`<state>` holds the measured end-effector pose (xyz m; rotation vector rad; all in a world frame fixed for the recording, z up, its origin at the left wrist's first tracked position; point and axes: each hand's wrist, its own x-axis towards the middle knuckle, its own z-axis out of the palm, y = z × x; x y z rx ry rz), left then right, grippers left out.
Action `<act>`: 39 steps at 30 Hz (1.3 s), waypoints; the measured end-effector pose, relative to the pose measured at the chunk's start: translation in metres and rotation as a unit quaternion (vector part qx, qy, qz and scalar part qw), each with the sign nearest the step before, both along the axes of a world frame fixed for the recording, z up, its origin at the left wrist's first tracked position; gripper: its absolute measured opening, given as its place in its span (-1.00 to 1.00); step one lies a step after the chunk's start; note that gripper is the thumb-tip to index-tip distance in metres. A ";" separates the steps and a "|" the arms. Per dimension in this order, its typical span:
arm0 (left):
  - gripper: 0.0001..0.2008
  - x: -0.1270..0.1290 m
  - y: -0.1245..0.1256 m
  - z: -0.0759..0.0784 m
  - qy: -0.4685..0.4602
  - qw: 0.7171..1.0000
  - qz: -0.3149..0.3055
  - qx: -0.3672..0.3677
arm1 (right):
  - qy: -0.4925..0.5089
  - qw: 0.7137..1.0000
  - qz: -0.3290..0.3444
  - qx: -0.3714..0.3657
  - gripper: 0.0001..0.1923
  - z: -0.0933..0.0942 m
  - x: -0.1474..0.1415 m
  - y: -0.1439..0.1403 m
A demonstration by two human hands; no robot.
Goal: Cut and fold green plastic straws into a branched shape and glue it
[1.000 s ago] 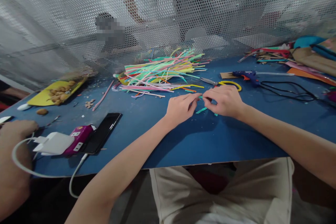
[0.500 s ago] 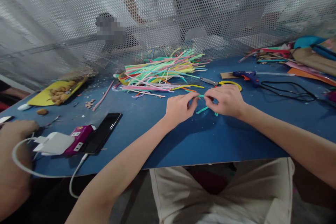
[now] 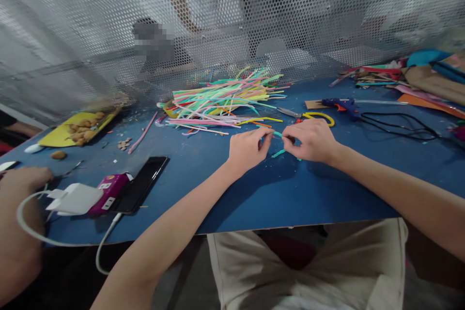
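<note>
Blue tabletop [image 3: 254, 193] strewn with scraps, backed by a perforated metal screen [image 3: 90, 19].

There is a single view, from a camera worn on the person's head, looking forward and down across the blue bench [image 3: 254, 193]. It sits close: both forearms run up from the lower edge of the picture, and the left hand [image 3: 248, 147] and right hand [image 3: 311, 139] meet near the middle. The near edge of the bench crosses the lower third, with the person's lap below it. The far side ends at a perforated metal screen [image 3: 232, 19] that fills the upper third. The lens is wide, so the bench edges bow and the sides stretch; a co-worker's hand [image 3: 22, 177] shows at the left margin. With no second view, nothing is shared.
</note>
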<state>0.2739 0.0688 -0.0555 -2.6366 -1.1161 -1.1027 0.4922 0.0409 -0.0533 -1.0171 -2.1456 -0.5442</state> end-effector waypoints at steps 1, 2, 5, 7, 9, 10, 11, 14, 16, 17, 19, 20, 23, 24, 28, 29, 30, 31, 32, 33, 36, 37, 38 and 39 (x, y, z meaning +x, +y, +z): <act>-0.82 0.000 0.000 0.000 -0.001 1.000 -0.001 0.000 | 0.003 1.000 0.001 -0.002 -0.86 0.000 0.000 0.000; -0.82 0.000 0.001 0.000 -0.004 1.000 -0.002 -0.001 | 0.006 1.000 0.003 -0.007 -0.87 0.000 0.001 0.000; -0.81 0.000 0.003 -0.001 -0.016 1.000 0.005 -0.007 | 0.026 0.999 0.004 -0.045 -0.87 0.001 0.002 -0.001; -0.79 -0.001 0.005 -0.001 -0.010 1.000 0.009 -0.017 | 0.062 0.993 -0.003 -0.098 -0.86 0.003 0.003 -0.002; -0.79 -0.002 0.007 -0.002 0.008 1.000 0.004 -0.030 | 0.118 0.980 -0.020 -0.159 -0.80 0.005 0.003 -0.001; -0.79 -0.003 0.007 -0.002 0.018 0.999 0.000 -0.036 | 0.145 0.971 -0.031 -0.185 -0.76 0.006 0.004 -0.001; -0.80 -0.003 0.008 -0.002 0.026 0.999 -0.005 -0.040 | 0.166 0.964 -0.040 -0.205 -0.73 0.007 0.004 0.000; -0.83 -0.004 0.009 -0.002 0.034 0.998 -0.014 -0.047 | 0.167 0.956 -0.037 -0.236 -0.70 0.007 0.005 0.003; -0.84 -0.004 0.010 -0.002 0.032 0.998 -0.020 -0.052 | 0.146 0.957 -0.017 -0.250 -0.72 0.006 0.005 0.004; -0.83 -0.004 0.011 -0.002 0.032 0.998 -0.024 -0.054 | 0.135 0.957 -0.008 -0.257 -0.73 0.005 0.005 0.004; -0.82 -0.004 0.012 -0.003 0.032 0.997 -0.036 -0.054 | 0.120 0.957 0.000 -0.266 -0.75 0.003 0.004 0.004; -0.80 -0.004 0.013 -0.004 0.033 0.997 -0.043 -0.053 | 0.113 0.957 -0.002 -0.269 -0.75 0.003 0.004 0.004; -0.78 -0.004 0.013 -0.006 0.042 0.996 -0.058 -0.047 | 0.091 0.956 -0.015 -0.280 -0.77 0.003 0.003 0.004; -0.78 -0.003 0.013 -0.006 0.045 0.996 -0.060 -0.046 | 0.085 0.955 -0.018 -0.285 -0.78 0.004 0.003 0.004; -0.77 -0.003 0.011 -0.005 0.050 0.996 -0.062 -0.044 | 0.075 0.951 -0.012 -0.299 -0.81 0.006 0.004 0.005; -0.77 -0.003 0.011 -0.005 0.051 0.996 -0.064 -0.044 | 0.073 0.951 -0.007 -0.301 -0.81 0.006 0.005 0.005; -0.77 -0.003 0.011 -0.005 0.053 0.995 -0.069 -0.045 | 0.071 0.951 -0.003 -0.302 -0.81 0.005 0.005 0.006; -0.77 -0.003 0.011 -0.004 0.056 0.995 -0.075 -0.046 | 0.066 0.951 0.000 -0.302 -0.82 0.005 0.006 0.006; -0.77 -0.004 0.012 -0.004 0.061 0.994 -0.081 -0.046 | 0.060 0.951 0.001 -0.302 -0.82 0.005 0.006 0.007; -0.76 -0.004 0.012 -0.004 0.067 0.993 -0.086 -0.045 | 0.052 0.952 0.004 -0.301 -0.82 0.004 0.007 0.007; -0.75 -0.005 0.013 -0.005 0.085 0.991 -0.097 -0.030 | 0.027 0.955 0.014 -0.294 -0.82 0.004 0.009 0.007; -0.75 -0.005 0.013 -0.005 0.089 0.991 -0.098 -0.026 | 0.020 0.956 0.019 -0.291 -0.81 0.005 0.010 0.007; -0.75 -0.005 0.013 -0.005 0.091 0.991 -0.099 -0.024 | 0.013 0.957 0.024 -0.289 -0.81 0.006 0.011 0.007; -0.75 -0.005 0.013 -0.005 0.092 0.991 -0.098 -0.026 | 0.007 0.958 0.029 -0.287 -0.81 0.007 0.012 0.007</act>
